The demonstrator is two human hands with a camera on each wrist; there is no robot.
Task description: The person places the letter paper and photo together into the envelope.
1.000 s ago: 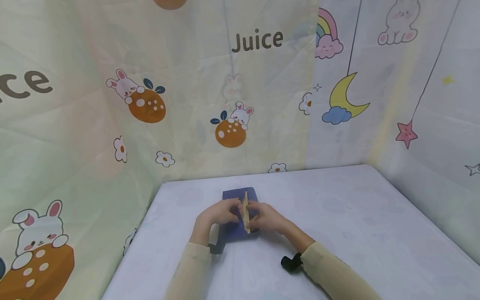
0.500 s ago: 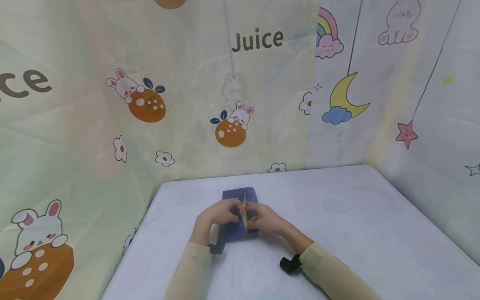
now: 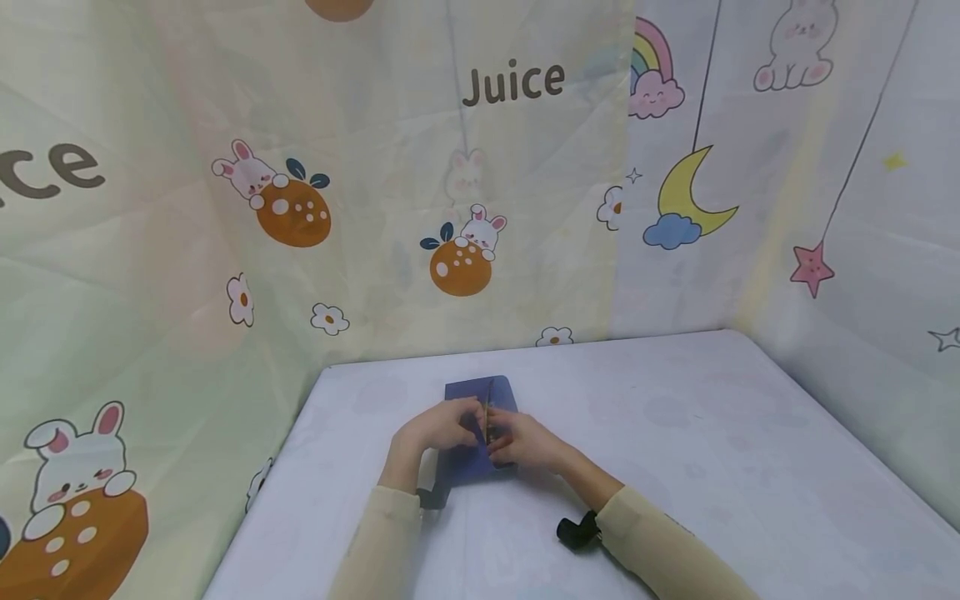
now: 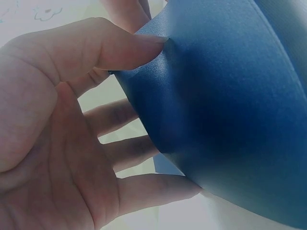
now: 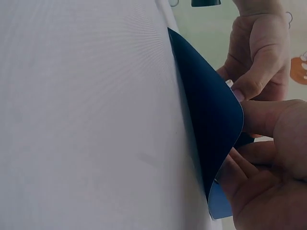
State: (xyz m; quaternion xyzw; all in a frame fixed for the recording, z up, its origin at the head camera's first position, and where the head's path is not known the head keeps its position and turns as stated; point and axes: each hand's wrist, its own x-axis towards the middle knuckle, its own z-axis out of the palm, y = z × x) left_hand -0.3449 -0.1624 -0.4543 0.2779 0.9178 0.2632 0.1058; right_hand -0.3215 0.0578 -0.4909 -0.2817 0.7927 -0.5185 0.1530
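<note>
The only writing I can read is on the printed curtain (image 3: 420, 167) behind the table: the word "Juice" in brown letters high at the middle, and the letters "ce" of the same word cut off at the far left. Around the words are rabbits on oranges, small flowers, a rainbow on a cloud, a moon and a star on strings. The blue sheet (image 3: 480, 433) itself bears no lettering that I can make out.

That sheet lies near the middle of the pale table (image 3: 712, 433), toward the back-left corner, with its long axis running away from the person toward the curtain. Its near part is lifted and folded up into a thin standing ridge along that same axis, so an edge points upward between the two hands while the far end lies flat on the table.

The left hand (image 3: 438, 427) grips the raised fold from the left side; in the left wrist view its thumb (image 4: 127, 45) presses on the blue surface (image 4: 225, 100) and the fingers curl underneath. The right hand (image 3: 525, 442) grips the fold from the right; in the right wrist view its thumb and fingers (image 5: 268, 120) pinch the curved dark edge of the sheet (image 5: 211, 115), and a lighter blue underside shows below. The hands are just beside each other, with only the fold between them.

Both arms wear cream sleeves (image 3: 660, 550). A small black device (image 3: 576, 530) sits at the right wrist.
</note>
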